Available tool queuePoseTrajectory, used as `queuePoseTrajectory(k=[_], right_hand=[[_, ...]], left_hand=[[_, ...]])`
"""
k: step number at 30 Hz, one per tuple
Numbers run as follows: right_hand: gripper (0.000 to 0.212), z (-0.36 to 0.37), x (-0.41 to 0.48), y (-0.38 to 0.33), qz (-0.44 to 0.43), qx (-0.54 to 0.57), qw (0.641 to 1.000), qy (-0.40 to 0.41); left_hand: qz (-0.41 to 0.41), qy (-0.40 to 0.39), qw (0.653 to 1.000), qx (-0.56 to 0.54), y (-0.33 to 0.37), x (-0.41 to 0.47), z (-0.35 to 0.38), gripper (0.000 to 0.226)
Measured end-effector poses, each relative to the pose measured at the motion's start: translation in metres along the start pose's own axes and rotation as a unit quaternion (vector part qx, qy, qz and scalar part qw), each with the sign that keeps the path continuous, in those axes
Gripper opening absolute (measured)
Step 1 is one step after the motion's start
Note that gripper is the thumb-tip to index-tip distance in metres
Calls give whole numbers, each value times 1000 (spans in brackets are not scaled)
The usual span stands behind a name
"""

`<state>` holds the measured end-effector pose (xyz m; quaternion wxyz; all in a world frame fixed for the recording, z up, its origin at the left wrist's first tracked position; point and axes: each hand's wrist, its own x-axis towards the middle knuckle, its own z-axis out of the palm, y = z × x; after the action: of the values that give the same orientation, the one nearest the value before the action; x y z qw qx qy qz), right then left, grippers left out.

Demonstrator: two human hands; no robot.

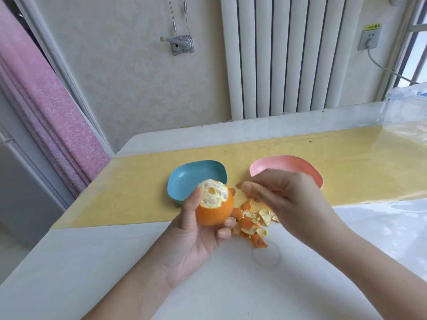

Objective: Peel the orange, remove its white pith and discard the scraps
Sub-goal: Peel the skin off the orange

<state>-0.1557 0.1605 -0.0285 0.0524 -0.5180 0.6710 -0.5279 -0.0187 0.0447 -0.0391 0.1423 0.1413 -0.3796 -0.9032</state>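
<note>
Fingers of my left hand are curling under the orange while my thumb is pressing its left side, so I am gripping it firmly just above the table. Its top is facing up and is already stripped, showing white pith with patches of flesh; the lower half is still wearing its skin. My right hand is hovering just beside the fruit with fingers bent downward; I cannot tell whether they are pinching a scrap. Below that hand, peel scraps are lying in a loose pile at the edge of the yellow mat. Behind the fruit a blue dish is sitting on the mat, and a pink dish is sitting to its right, partly hidden by my right hand.
</note>
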Motion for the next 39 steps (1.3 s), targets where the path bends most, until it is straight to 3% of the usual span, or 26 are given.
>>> queuePoseTrajectory(k=[2, 3, 5, 8, 12, 18, 23, 26, 33, 39], right_hand=[[39, 4, -2, 5, -24, -86, 996, -28], [37, 5, -2, 4, -41, -94, 994, -25], [29, 3, -3, -1, -94, -55, 994, -9], [31, 4, -7, -7, -183, -22, 983, -22], [45, 11, -10, -8, -208, -60, 975, -57], [37, 9, -7, -6, -230, -83, 968, -55], [49, 4, -4, -5, -216, -75, 969, -95], [44, 1, -4, -4, -209, -74, 967, -125], [29, 7, -7, -3, -228, -66, 969, -66], [36, 13, -9, -5, -239, -72, 968, -15]], left_hand=[[17, 34, 999, 28, -1, 2, -1, 89], [21, 46, 998, 34, -1, 3, -1, 79], [23, 56, 997, 38, 0, 1, 0, 52], [41, 32, 997, 61, 1, -1, 2, 40], [114, 21, 981, 154, -4, -2, 1, 22], [162, 23, 952, 259, -7, -2, -5, 38], [132, -6, 952, 276, -9, -3, -7, 56], [110, -30, 945, 306, -10, -4, -9, 68], [115, -12, 961, 252, -3, -3, -8, 32], [156, -4, 962, 226, -5, -2, -7, 33]])
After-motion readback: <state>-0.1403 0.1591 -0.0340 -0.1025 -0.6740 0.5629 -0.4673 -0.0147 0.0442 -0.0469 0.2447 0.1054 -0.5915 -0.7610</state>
